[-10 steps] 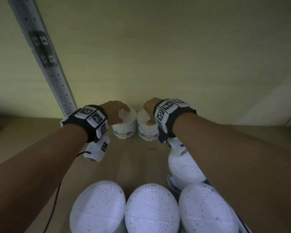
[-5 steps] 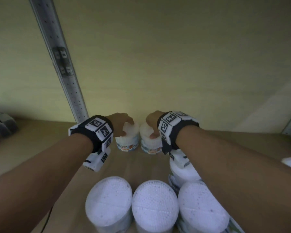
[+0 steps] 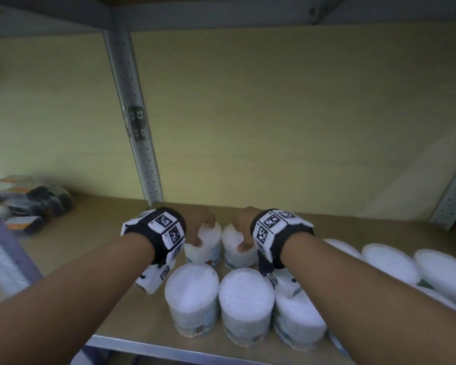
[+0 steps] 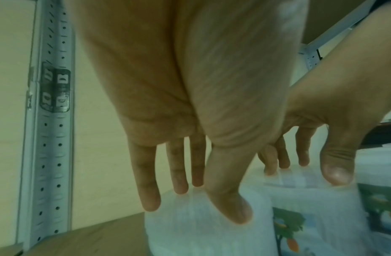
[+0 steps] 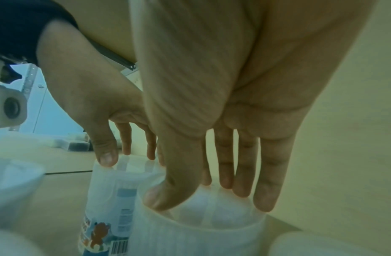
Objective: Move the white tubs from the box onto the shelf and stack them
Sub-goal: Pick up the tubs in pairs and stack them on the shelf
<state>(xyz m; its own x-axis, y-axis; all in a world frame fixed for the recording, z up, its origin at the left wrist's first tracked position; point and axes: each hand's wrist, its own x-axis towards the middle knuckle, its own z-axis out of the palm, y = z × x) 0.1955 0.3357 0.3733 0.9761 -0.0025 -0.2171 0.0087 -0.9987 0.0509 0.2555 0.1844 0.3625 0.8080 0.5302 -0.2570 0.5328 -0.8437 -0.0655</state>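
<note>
Two white tubs stand side by side on the wooden shelf, behind a front row of three white tubs. My left hand grips the top of the left tub from above. The left wrist view shows its thumb on the near side of this tub and the fingers over the far rim. In the same way my right hand pinches the top of the right tub. In the right wrist view, its thumb presses the near rim of that tub.
More white tubs lie in a row along the shelf to the right. Dark wrapped packs sit at the far left. A perforated metal upright rises behind my left hand. The shelf's metal front edge runs below the front row.
My head has drawn back and more of the shelf shows. Both hands stay on the tops of the same two tubs, which now appear close behind the front row.
</note>
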